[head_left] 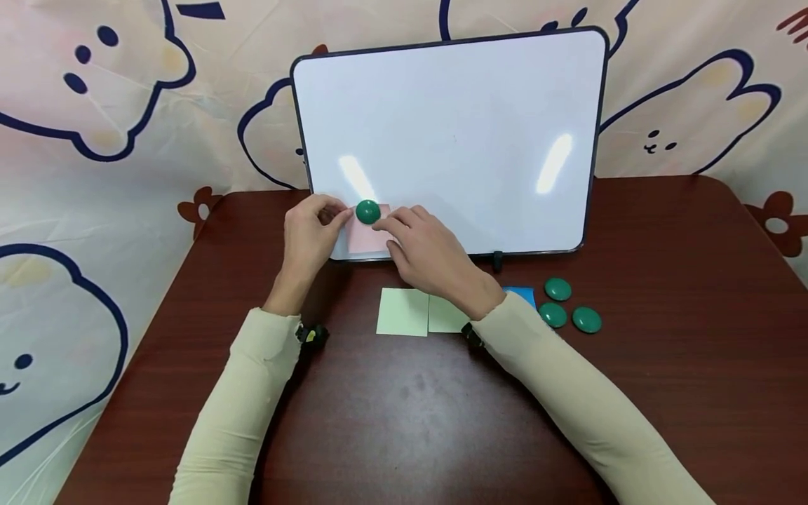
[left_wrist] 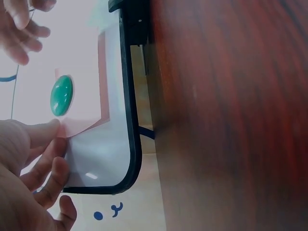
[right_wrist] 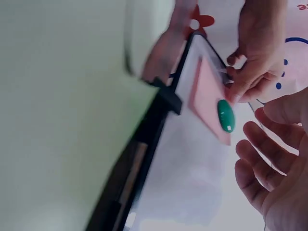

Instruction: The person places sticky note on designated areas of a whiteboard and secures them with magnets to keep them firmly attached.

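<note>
A pink paper square (head_left: 364, 240) lies against the lower left of the whiteboard (head_left: 454, 140), with a round green magnet (head_left: 368, 212) on its upper part. My left hand (head_left: 309, 231) pinches the paper's left edge between thumb and forefinger, beside the magnet; the left wrist view shows this edge of the pink paper (left_wrist: 77, 126) lifting a little. On the magnet's other side, my right hand (head_left: 429, 252) hovers with relaxed, spread fingers. In the right wrist view a gap shows between the right hand (right_wrist: 279, 159) and the green magnet (right_wrist: 225, 116).
Two pale green paper squares (head_left: 402, 312) lie side by side on the brown table (head_left: 404, 421). A blue paper (head_left: 522, 295) is partly hidden under my right forearm. Three more green magnets (head_left: 587, 320) sit to its right. A black foot (head_left: 497, 261) supports the board.
</note>
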A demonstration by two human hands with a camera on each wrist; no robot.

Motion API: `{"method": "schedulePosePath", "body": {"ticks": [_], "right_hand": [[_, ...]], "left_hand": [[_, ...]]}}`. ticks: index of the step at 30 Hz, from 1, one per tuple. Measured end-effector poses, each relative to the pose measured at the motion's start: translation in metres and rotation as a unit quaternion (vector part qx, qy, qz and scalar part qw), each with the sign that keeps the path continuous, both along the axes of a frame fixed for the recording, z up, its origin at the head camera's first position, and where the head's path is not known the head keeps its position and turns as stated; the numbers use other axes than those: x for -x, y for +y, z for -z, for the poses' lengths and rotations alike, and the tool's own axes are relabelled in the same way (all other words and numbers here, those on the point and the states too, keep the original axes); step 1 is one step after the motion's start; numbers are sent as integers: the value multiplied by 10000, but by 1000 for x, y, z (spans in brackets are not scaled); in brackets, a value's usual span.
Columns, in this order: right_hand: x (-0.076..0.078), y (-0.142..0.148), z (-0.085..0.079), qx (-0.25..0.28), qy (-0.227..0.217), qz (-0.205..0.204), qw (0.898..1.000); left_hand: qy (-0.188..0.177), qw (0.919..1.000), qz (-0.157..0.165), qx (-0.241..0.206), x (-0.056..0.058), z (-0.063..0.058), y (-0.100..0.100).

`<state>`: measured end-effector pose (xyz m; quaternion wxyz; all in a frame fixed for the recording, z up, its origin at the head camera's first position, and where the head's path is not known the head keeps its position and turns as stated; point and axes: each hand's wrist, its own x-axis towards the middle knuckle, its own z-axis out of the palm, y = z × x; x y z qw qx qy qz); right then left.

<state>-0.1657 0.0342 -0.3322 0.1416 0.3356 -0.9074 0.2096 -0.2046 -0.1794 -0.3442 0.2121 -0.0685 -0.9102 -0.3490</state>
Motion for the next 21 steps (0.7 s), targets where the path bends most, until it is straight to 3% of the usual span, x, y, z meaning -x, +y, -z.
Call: {"method": "schedulePosePath", "body": {"ticks": [6,13,17,21], "right_hand": [[-4,13,8,-248,-89,126,9996],[-9,20,9,-272,117,86,9995],[-16,25,11,-302,131,14,9995],[-21,31,13,-291,129,57,9995]], "left_hand": [[-8,10000,-23,-13,0,-1,2],[106,9999,-57,57,-1,-7,2],[418,9986,-80,311,-9,-11,5],[697,9959,126,568,-21,-17,12]]}}
